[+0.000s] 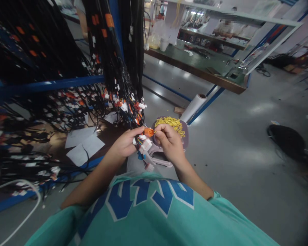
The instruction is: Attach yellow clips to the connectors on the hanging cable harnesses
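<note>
The left hand (pixel 125 142) pinches an orange connector (pixel 149 132) while the right hand (pixel 169 140), fingers closed, presses something small into it — work seemingly midway — with yellow pieces (pixel 170 123) heaped just beyond the right hand.

Tiny yellow piece at the right hand (pixel 169 141) fingertips, too small to identify; distant co-worker's face blurred.

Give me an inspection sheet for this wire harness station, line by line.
Surface: low dark bench with white paper sheets.
Job's things: orange connector; tray of yellow pieces.
Clutter: film roll on floor.
Hands: left hand pinches the connector; right hand at its end, fingertips pinched.
Cables: black harnesses hang from blue rack.
Surroundings: long workbench behind.
</note>
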Demonstrator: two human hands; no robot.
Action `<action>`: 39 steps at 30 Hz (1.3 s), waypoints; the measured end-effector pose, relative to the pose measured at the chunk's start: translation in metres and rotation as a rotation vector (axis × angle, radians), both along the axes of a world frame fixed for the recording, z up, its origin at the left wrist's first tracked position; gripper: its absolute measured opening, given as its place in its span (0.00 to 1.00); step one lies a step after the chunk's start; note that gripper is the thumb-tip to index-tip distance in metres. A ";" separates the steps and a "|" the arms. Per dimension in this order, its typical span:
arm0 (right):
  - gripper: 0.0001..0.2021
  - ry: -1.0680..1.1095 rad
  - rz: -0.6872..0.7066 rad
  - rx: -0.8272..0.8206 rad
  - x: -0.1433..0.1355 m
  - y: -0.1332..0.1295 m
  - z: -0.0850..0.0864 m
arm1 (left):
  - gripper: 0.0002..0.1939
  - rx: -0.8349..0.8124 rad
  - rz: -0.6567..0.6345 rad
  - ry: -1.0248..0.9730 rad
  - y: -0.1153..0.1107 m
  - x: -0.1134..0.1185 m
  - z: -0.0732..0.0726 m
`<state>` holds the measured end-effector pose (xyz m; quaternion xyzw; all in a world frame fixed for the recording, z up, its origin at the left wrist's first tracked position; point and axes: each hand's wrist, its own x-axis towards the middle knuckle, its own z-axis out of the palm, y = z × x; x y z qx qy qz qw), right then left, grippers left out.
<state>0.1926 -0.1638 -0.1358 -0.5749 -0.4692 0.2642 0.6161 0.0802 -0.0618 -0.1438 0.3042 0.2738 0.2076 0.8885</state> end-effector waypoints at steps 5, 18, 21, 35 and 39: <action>0.17 0.338 0.067 -0.011 -0.003 0.007 -0.010 | 0.05 -0.002 0.007 0.005 -0.001 0.001 0.001; 0.03 -0.184 -0.068 0.075 -0.007 0.004 0.000 | 0.07 0.015 0.000 0.013 -0.004 0.001 0.004; 0.04 -0.218 -0.074 0.082 -0.007 0.004 -0.003 | 0.06 0.013 -0.009 0.025 -0.003 0.000 0.005; 0.04 -0.234 -0.046 0.124 -0.003 0.002 -0.007 | 0.06 0.099 -0.058 -0.048 -0.005 -0.006 0.003; 0.04 -0.256 -0.001 0.120 0.000 0.000 -0.004 | 0.09 0.120 -0.071 -0.071 -0.005 -0.008 0.005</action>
